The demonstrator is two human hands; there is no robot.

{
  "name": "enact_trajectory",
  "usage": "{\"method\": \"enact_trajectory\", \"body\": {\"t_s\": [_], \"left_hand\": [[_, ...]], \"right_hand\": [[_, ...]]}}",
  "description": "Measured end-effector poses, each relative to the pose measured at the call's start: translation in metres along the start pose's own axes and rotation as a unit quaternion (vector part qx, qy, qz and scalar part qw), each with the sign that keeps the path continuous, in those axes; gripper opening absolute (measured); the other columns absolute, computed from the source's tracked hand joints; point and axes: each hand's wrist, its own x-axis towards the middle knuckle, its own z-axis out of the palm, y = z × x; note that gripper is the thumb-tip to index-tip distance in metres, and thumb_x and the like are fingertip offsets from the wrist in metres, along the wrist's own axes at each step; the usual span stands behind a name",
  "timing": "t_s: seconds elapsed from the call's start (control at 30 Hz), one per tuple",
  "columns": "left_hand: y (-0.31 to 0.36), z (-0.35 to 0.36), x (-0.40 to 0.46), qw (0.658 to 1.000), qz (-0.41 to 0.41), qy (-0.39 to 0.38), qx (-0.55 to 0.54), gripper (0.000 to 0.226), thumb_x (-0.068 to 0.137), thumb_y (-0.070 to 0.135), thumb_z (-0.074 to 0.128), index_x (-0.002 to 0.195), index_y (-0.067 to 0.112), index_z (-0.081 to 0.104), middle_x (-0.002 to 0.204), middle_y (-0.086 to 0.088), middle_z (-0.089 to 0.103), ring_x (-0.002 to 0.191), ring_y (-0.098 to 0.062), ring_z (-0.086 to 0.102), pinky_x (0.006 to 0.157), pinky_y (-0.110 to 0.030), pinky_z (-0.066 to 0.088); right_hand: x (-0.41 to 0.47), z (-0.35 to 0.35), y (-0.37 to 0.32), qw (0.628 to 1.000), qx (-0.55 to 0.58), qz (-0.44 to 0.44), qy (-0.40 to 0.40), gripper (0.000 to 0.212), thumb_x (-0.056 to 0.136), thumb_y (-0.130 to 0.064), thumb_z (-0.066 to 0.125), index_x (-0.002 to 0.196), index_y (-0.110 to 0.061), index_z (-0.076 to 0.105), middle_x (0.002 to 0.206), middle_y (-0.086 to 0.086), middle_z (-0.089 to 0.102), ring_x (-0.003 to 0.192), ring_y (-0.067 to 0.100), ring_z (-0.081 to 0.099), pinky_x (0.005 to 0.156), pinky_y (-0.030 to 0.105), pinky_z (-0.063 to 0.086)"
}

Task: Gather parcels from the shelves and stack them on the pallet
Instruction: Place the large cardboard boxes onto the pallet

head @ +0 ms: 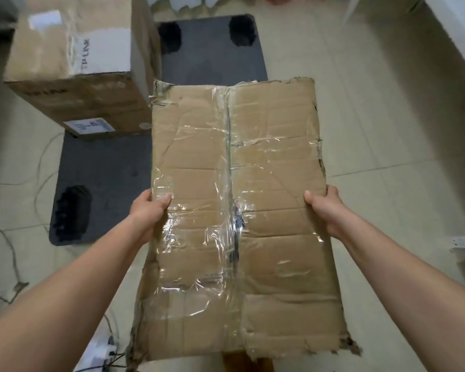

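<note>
A flat taped parcel (236,210) is held over the floor, its long axis running away from the body, with its far end over the dark pallet (105,189). It is clamped at mid-length on both long edges: the left hand (152,210) has its thumb on top, and so does the right hand (324,208), so each grip is equally near. A large carton (75,84) already stands on the pallet's far left; bare pallet lies ahead and to the left, so the carton's near corner is judged the only obstruction.

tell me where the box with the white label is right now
In the head view, upper left: the labelled box sits on the dark pallet's far left part, beside the taped parcel.
</note>
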Motion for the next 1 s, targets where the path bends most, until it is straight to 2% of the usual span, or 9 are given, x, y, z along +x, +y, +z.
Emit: {"method": "enact_trajectory", "body": {"t_s": [0.13,0.2,0.3,0.4,0.5,0.63,0.73,0.83,1.0], "left_hand": [[0.027,0.011,0.042,0.999,0.013,0.018,0.039,0.041,0.094,0.023,0.059,0.132,0.012,0.053,0.122,-0.008,0.063,0.105,-0.028,0.062,0.096,-0.042,0.051],[0.032,0.012,0.061,0.999,0.014,-0.001,0.049,0.05,0.086,0.016,0.061,0.135,0.013,0.053,0.125,-0.008,0.064,0.109,-0.029,0.063,0.094,-0.041,0.053],[0.031,0.017,0.088,0.997,0.013,-0.046,0.059,0.054,0.081,0.002,0.06,0.133,0.016,0.052,0.121,-0.002,0.065,0.107,-0.023,0.065,0.089,-0.036,0.054],[0.019,0.023,0.11,0.996,0.019,-0.048,0.075,0.082,0.065,0.015,0.066,0.142,0.028,0.04,0.126,0.0,0.062,0.109,-0.024,0.063,0.096,-0.046,0.053],[0.023,0.026,0.086,0.996,0.025,-0.038,0.082,0.084,0.071,0.008,0.068,0.145,0.031,0.036,0.128,0.003,0.059,0.108,-0.022,0.062,0.093,-0.042,0.055],[0.005,0.021,0.067,0.995,-0.045,-0.046,0.082,0.07,0.063,0.024,0.074,0.129,0.016,0.053,0.119,-0.009,0.066,0.097,-0.027,0.067,0.088,-0.048,0.056],[-0.013,0.017,0.054,0.983,-0.122,-0.083,0.109,0.09,0.06,0.049,0.08,0.135,0.011,0.047,0.124,-0.009,0.063,0.1,-0.029,0.066,0.091,-0.048,0.055],[-0.015,0.021,0.05,0.982,-0.138,-0.063,0.109,0.081,0.084,0.036,0.076,0.147,0.015,0.029,0.13,-0.008,0.054,0.108,-0.031,0.061,0.094,-0.048,0.052],[0.008,0.022,0.06,0.982,-0.113,-0.082,0.126,0.043,0.087,0.016,0.071,0.124,0.0,0.055,0.115,-0.018,0.066,0.094,-0.032,0.066,0.081,-0.042,0.055]], "right_hand": [[0.04,0.019,-0.025,0.999,0.006,-0.012,-0.042,0.069,0.088,-0.016,0.063,0.145,-0.021,0.026,0.12,0.0,0.056,0.094,0.018,0.06,0.073,0.032,0.051],[0.056,0.031,-0.033,0.998,0.011,-0.01,-0.067,0.073,0.085,-0.016,0.066,0.146,-0.022,0.026,0.121,-0.001,0.058,0.1,0.021,0.061,0.087,0.042,0.054],[0.071,0.043,-0.037,0.996,-0.022,-0.011,-0.091,0.091,0.075,-0.023,0.073,0.151,-0.021,0.024,0.139,0.001,0.05,0.122,0.025,0.053,0.107,0.048,0.043],[0.074,0.044,-0.026,0.995,-0.03,-0.009,-0.098,0.104,0.065,-0.03,0.073,0.154,-0.029,0.019,0.151,-0.002,0.038,0.133,0.022,0.045,0.112,0.046,0.038],[0.063,0.034,-0.012,0.997,-0.001,0.013,-0.076,0.097,0.074,-0.027,0.07,0.154,-0.036,0.016,0.152,-0.002,0.041,0.129,0.024,0.05,0.108,0.047,0.041],[0.04,0.022,0.02,0.993,-0.033,0.1,-0.058,0.081,0.091,-0.03,0.064,0.155,-0.029,0.015,0.151,0.003,0.04,0.127,0.029,0.05,0.094,0.039,0.044],[0.02,0.023,0.048,0.99,-0.032,0.121,-0.058,0.081,0.089,-0.041,0.068,0.154,-0.025,0.022,0.147,0.004,0.046,0.126,0.027,0.052,0.107,0.044,0.043],[0.008,0.025,0.058,0.992,-0.039,0.115,-0.038,0.08,0.09,-0.046,0.065,0.153,-0.022,0.023,0.143,0.004,0.05,0.126,0.026,0.051,0.11,0.043,0.04],[0.008,0.032,0.06,0.99,-0.044,0.131,-0.011,0.069,0.096,-0.039,0.059,0.15,-0.015,0.024,0.142,0.01,0.049,0.126,0.029,0.05,0.104,0.037,0.039]]}}
